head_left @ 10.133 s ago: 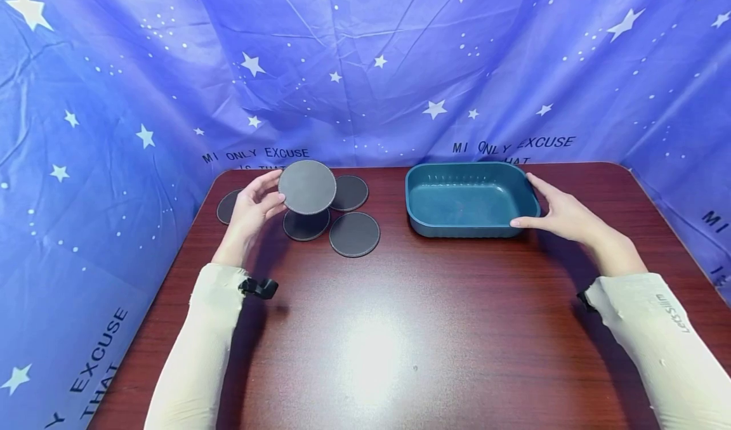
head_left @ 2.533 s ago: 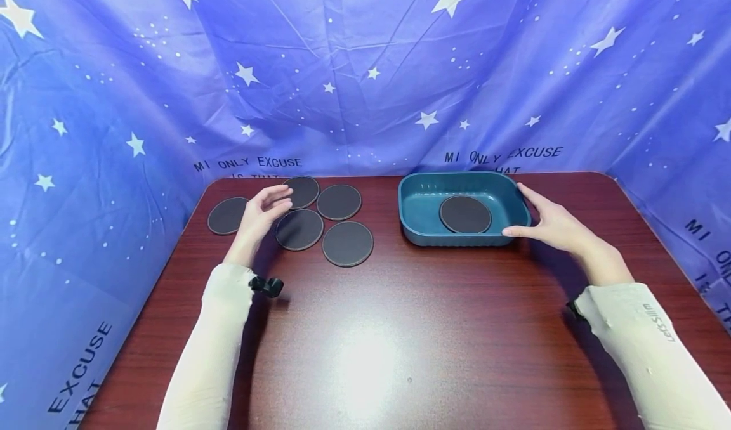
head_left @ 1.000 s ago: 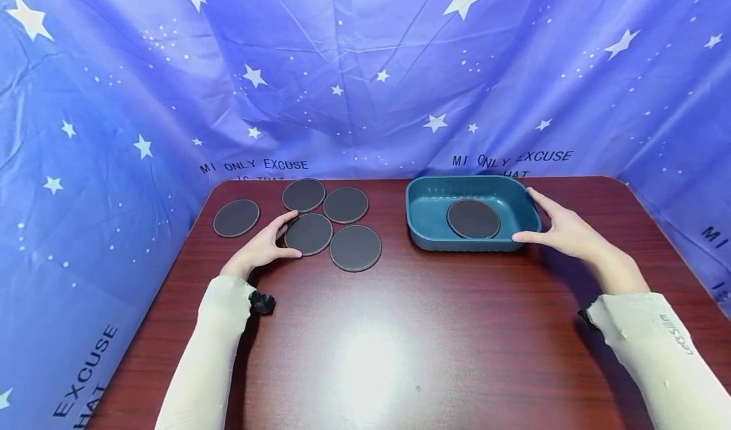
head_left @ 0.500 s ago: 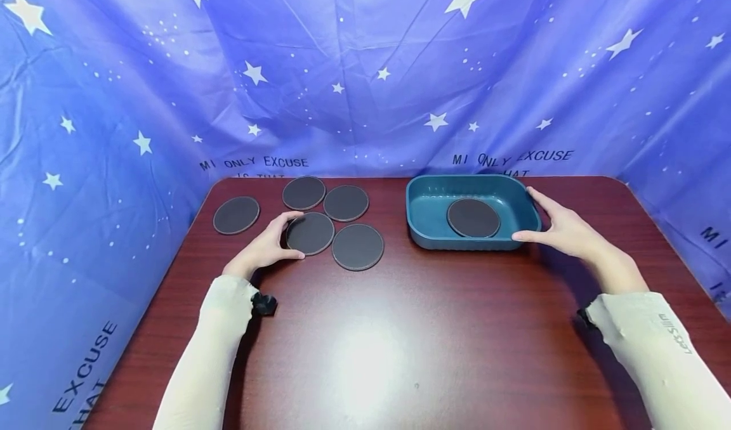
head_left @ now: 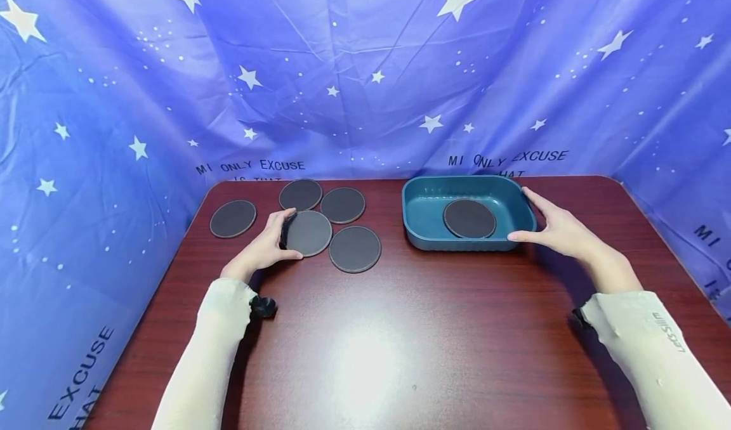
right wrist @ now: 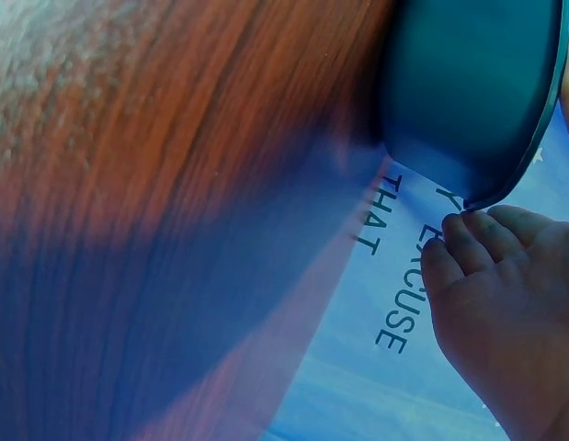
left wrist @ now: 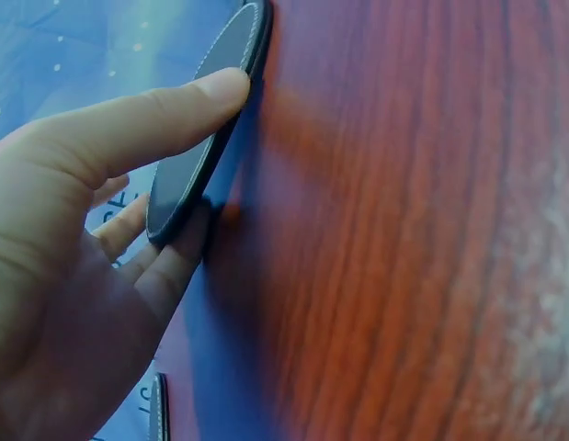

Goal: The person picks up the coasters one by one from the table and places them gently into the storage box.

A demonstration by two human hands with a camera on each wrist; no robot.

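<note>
My left hand (head_left: pixel 259 246) pinches a round black coaster (head_left: pixel 309 234) with pale edge stitching, thumb at the near rim and fingers at the far rim. In the left wrist view, that coaster (left wrist: pixel 187 179) leans with its near-hand edge above the tabletop and a shadow below. My right hand (head_left: pixel 562 230) holds the right end of a teal rectangular tub (head_left: pixel 419 232), thumb over the near rim and fingers at the far corner. Inside the tub one coaster (head_left: pixel 469 219) lies flat. The right wrist view shows curled fingers (right wrist: pixel 468 243) right at the rim of the tub (right wrist: pixel 468 83).
Around the left hand, more coasters lie flat: one at the far left (head_left: pixel 233 219), one behind (head_left: pixel 301 195), one behind to the right (head_left: pixel 342 205) and one in front to the right (head_left: pixel 355 249). A blue star-printed curtain (head_left: pixel 348 49) borders the wooden table (head_left: pixel 445 335).
The coaster held aloft 10 seconds ago is gone from the left hand; one now lies in the tub. The left hand has come down to another coaster and tilts it up. The right hand stays put.
</note>
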